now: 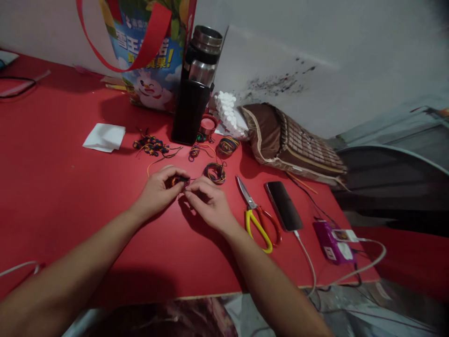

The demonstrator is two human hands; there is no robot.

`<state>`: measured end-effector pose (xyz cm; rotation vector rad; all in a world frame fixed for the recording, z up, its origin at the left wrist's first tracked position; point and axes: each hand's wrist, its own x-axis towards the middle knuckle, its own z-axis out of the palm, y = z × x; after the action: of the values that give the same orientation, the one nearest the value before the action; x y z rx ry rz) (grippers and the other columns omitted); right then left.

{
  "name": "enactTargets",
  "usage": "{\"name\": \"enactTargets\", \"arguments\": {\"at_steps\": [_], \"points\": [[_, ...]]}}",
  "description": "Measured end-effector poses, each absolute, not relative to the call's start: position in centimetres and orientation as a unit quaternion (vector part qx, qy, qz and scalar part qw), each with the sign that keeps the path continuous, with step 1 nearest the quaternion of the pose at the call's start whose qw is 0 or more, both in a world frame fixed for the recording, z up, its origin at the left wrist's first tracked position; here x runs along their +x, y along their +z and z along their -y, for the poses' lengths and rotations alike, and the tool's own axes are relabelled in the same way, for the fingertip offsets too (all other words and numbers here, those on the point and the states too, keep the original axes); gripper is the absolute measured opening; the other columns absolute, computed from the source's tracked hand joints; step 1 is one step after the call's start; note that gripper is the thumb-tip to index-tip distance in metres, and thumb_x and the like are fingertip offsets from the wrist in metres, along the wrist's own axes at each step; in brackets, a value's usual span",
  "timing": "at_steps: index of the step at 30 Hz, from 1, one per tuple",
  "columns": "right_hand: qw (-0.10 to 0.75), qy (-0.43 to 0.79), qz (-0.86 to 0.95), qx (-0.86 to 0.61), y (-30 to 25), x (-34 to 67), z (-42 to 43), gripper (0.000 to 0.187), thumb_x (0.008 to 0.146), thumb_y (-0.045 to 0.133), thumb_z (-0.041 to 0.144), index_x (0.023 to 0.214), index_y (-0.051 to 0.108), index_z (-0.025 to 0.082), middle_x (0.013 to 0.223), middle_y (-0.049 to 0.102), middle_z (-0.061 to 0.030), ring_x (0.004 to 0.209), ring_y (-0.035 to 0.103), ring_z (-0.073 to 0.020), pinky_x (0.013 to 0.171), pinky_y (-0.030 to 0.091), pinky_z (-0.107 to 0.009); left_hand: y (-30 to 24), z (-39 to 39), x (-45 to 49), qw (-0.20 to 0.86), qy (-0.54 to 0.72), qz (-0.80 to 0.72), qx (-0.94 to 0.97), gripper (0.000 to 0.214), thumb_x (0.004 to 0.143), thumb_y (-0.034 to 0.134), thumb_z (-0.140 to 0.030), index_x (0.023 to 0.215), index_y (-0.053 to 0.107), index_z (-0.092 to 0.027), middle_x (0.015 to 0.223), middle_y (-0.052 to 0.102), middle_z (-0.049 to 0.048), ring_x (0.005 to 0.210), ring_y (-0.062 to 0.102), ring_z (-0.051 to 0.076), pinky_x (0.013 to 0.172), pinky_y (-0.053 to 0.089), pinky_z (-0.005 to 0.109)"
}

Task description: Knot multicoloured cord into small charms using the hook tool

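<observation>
Between the thumb and fingers of my left hand (163, 188) is a small piece of knotted cord (177, 180), dark with orange. My right hand (207, 199) meets it from the right, thumb and forefinger pinched at the piece's end; the exact strand there is too small to make out. Just beyond my hands lie a coil of dark multicoloured cord (214, 173), a second wound bundle of cord (228, 146) and a heap of knotted orange-and-black cord (150, 145). Loose strands run across the red table (115, 201) among them.
Right of my hands lie scissors (258, 213) with yellow and red handles, a charging phone (283, 206) and a purple power block (334, 242). Behind stand a dark upright phone (190, 112), a steel flask (206, 42), a printed bag (150, 61) and a brown cushion (294, 140). A folded white paper (104, 137) lies left.
</observation>
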<state>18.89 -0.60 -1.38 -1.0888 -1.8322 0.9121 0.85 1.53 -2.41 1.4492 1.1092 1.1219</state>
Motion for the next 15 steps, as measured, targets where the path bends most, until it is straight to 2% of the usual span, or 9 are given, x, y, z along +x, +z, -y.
{"name": "enactTargets", "arguments": {"at_steps": [4, 8, 9, 12, 13, 15], "points": [[0.435, 0.382, 0.696, -0.424, -1.11, 19.18, 0.53, 0.01, 0.095, 0.07, 0.027, 0.086, 0.073, 0.025, 0.097, 0.067, -0.0061, 0.095, 0.065, -0.0206, 0.084, 0.056, -0.038, -2.46, -1.51, 0.85, 0.517, 0.463, -0.441, 0.57, 0.013, 0.081, 0.071, -0.025, 0.093, 0.076, -0.019, 0.093, 0.075, 0.0046, 0.089, 0.069, 0.019, 0.084, 0.053, 0.032], [0.454, 0.461, 0.649, -0.4, -1.08, 19.17, 0.58, 0.013, 0.097, 0.071, 0.035, 0.09, 0.074, 0.025, 0.107, 0.069, -0.0076, 0.082, 0.065, -0.0178, 0.07, 0.058, -0.035, -2.54, -1.27, 0.94, 0.572, 0.469, -0.42, 0.526, 0.012, 0.082, 0.075, -0.028, 0.091, 0.075, -0.019, 0.087, 0.074, 0.0026, 0.08, 0.066, 0.016, 0.076, 0.053, 0.029], [0.461, 0.464, 0.644, -0.398, -1.04, 19.15, 0.61, 0.013, 0.097, 0.071, 0.037, 0.091, 0.074, 0.026, 0.108, 0.07, -0.0077, 0.084, 0.066, -0.0182, 0.073, 0.059, -0.036, -2.54, -1.2, 0.99, 0.583, 0.472, -0.416, 0.513, 0.012, 0.082, 0.075, -0.028, 0.09, 0.074, -0.019, 0.085, 0.073, 0.0021, 0.078, 0.065, 0.015, 0.074, 0.053, 0.028], [0.482, 0.447, 0.647, -0.388, -0.82, 19.03, 0.78, 0.016, 0.097, 0.073, 0.037, 0.087, 0.074, 0.025, 0.112, 0.072, -0.0083, 0.108, 0.067, -0.0223, 0.096, 0.058, -0.042, -2.46, -0.97, 1.1, 0.593, 0.475, -0.417, 0.498, 0.01, 0.081, 0.076, -0.026, 0.089, 0.074, -0.018, 0.084, 0.073, 0.002, 0.076, 0.064, 0.014, 0.073, 0.051, 0.027], [0.48, 0.463, 0.641, -0.38, -0.75, 18.97, 0.88, 0.017, 0.097, 0.072, 0.038, 0.087, 0.073, 0.024, 0.113, 0.072, -0.0082, 0.108, 0.068, -0.022, 0.096, 0.057, -0.042, -2.42, -0.9, 1.12, 0.597, 0.472, -0.416, 0.498, 0.01, 0.081, 0.076, -0.026, 0.088, 0.074, -0.018, 0.083, 0.073, 0.0019, 0.075, 0.064, 0.014, 0.071, 0.051, 0.026], [0.463, 0.534, 0.608, -0.362, -0.67, 18.77, 1.12, 0.019, 0.099, 0.07, 0.042, 0.091, 0.07, 0.024, 0.108, 0.072, -0.0068, 0.093, 0.069, -0.019, 0.084, 0.059, -0.038, -2.31, -0.78, 1.12, 0.606, 0.459, -0.412, 0.502, 0.011, 0.082, 0.076, -0.028, 0.088, 0.072, -0.019, 0.078, 0.071, 0.0009, 0.069, 0.062, 0.013, 0.066, 0.05, 0.026]]}}
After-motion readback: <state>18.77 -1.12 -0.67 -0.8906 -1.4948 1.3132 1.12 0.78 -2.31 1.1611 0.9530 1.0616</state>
